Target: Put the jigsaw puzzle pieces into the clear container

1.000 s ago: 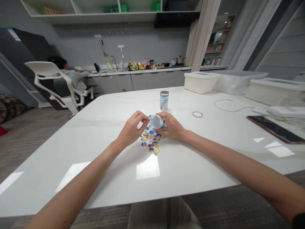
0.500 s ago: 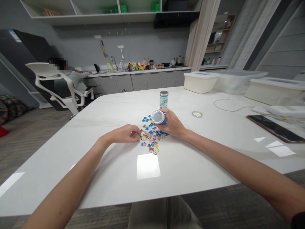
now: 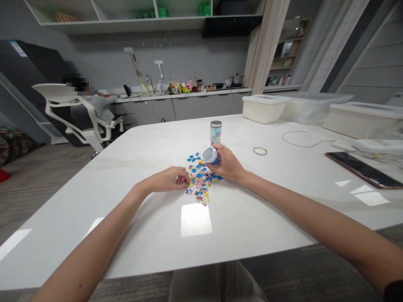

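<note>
My right hand [image 3: 229, 162] is wrapped round a small blue can [image 3: 210, 155], tilted so that its silver-rimmed round end faces me, above the far right part of a jigsaw pile. The loose jigsaw puzzle pieces [image 3: 201, 181], blue, pink, yellow and red, lie spread on the white table [image 3: 151, 235]. At the pile's left edge my left hand [image 3: 173, 178] has its fingers curled together, tips down at the pieces; whatever is between them is too small to make out. A second can [image 3: 215, 132], printed light blue with a silver top, stands upright just behind my right hand.
A round silver-rimmed lid [image 3: 260, 151] lies right of the cans. Further right are a phone [image 3: 362, 170], a cable [image 3: 310, 145] and a white power strip [image 3: 374, 145]. Lidded plastic boxes [image 3: 264, 110] line the far right. Someone sits in a white chair [image 3: 72, 113] by the counter.
My left hand has shifted slightly right and nearer to me, its fingers drawing closer over the pile's left edge. My right hand keeps the can nearly still.
</note>
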The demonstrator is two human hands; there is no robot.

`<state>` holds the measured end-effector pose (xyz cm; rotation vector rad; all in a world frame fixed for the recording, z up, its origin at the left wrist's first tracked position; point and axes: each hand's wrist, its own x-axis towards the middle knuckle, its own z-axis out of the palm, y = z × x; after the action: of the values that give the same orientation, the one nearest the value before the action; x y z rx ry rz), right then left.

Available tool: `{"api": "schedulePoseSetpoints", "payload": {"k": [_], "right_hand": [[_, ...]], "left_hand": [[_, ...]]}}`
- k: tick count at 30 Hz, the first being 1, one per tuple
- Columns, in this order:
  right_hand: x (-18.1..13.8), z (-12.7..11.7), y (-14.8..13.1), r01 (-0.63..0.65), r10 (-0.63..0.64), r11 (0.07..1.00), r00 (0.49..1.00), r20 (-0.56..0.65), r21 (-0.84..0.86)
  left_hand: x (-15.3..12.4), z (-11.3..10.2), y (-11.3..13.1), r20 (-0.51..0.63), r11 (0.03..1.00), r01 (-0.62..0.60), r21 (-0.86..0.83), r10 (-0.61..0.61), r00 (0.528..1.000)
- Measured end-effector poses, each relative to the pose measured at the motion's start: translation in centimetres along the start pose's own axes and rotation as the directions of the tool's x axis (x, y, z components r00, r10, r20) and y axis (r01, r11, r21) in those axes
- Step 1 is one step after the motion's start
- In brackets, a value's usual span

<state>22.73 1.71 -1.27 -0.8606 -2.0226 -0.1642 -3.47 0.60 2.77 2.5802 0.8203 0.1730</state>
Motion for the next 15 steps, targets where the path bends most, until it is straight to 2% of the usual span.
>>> {"api": "schedulePoseSetpoints", "payload": {"k": [3,6,10,15], "right_hand": [[-0.1,0.1,0.1,-0.04,0.04,0.999,0.999,-0.003,0.033],[-0.2,0.4,0.4,-0.18,0.185,0.977,0.982,-0.028,0.118],[-0.3,1.0,0.8,-0.393,0.413,0.883,0.91,-0.027,0.256],[-0.4,1.3,0.9,-0.521,0.544,0.787,0.839,0.028,0.331]], "left_hand": [[0.0,0.1,0.1,0.016,1.0,-0.01,-0.024,0.011,1.0],[0.0,0.3,0.1,0.035,0.999,0.012,-0.032,-0.011,0.999],[0.0,0.6,0.4,0.029,0.998,0.058,-0.004,-0.058,0.998],[-0.5,0.5,0.4,0.019,0.996,0.088,0.028,-0.088,0.996]]}}
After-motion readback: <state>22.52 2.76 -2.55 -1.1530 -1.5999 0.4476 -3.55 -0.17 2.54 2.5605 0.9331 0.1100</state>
